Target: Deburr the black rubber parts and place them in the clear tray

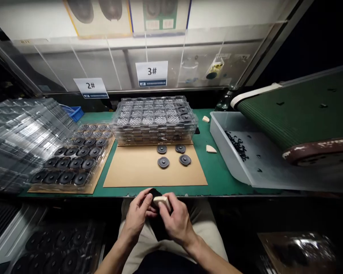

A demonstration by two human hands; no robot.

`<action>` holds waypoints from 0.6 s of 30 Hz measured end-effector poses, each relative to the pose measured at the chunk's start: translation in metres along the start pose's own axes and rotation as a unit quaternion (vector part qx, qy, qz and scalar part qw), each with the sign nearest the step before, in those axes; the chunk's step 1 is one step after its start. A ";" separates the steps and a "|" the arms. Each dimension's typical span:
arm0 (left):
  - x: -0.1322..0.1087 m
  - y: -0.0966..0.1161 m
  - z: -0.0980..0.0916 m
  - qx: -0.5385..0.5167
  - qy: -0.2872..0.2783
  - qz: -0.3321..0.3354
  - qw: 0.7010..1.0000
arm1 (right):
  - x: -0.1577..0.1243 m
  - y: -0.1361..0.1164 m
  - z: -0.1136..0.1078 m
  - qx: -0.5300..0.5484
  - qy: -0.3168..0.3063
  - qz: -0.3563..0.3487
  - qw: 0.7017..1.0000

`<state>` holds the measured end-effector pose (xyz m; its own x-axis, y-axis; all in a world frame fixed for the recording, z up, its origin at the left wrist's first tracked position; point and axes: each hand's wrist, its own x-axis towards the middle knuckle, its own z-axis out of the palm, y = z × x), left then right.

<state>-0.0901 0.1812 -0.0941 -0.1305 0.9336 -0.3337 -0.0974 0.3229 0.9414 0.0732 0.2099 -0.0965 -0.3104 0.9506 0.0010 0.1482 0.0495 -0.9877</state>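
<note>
Just in front of the bench edge, my left hand grips a black part, probably one of the round black discs, though fingers hide most of it. Between the thumb and fingers of my right hand is a small cream-coloured block, held against or close beside the black part; contact is hard to make out. Beyond both hands, several round black discs with a small centre stud lie on a brown cardboard sheet.
Behind the cardboard stands a stack of clear plastic trays. A disc-filled tray lies left. Two more cream blocks rest on the green bench. At right, a conveyor belt overhangs a translucent bin with small black bits.
</note>
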 end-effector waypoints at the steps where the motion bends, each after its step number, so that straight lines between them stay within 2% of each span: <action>1: -0.010 0.001 -0.003 -0.016 -0.006 -0.006 1.000 | -0.002 -0.002 -0.001 0.025 -0.002 0.038 0.999; 5: -0.032 0.008 -0.014 -0.102 -0.062 -0.007 0.993 | -0.006 -0.012 -0.006 0.162 -0.072 0.163 0.971; 7: -0.036 0.011 -0.015 -0.159 -0.085 -0.011 0.984 | -0.008 -0.020 -0.004 0.204 -0.096 0.192 0.955; 9: -0.039 0.015 -0.013 -0.202 -0.081 -0.013 0.976 | -0.007 -0.027 -0.005 0.222 -0.105 0.200 0.948; 12: -0.042 0.024 -0.010 -0.247 -0.045 -0.005 0.968 | 0.000 -0.034 -0.017 0.198 -0.059 0.174 0.963; 15: -0.047 0.036 -0.008 -0.265 -0.019 0.010 0.964 | 0.004 -0.042 -0.036 0.100 0.013 0.120 0.988; 18: -0.049 0.045 -0.006 -0.258 -0.008 0.017 0.966 | -0.002 -0.060 -0.046 -0.020 -0.021 0.063 0.998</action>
<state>-0.0935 0.1488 -0.0358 -0.1282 0.9459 -0.2982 -0.5723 0.1750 0.8012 0.1082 0.2191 -0.0304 -0.3262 0.9362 -0.1306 0.2256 -0.0571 -0.9726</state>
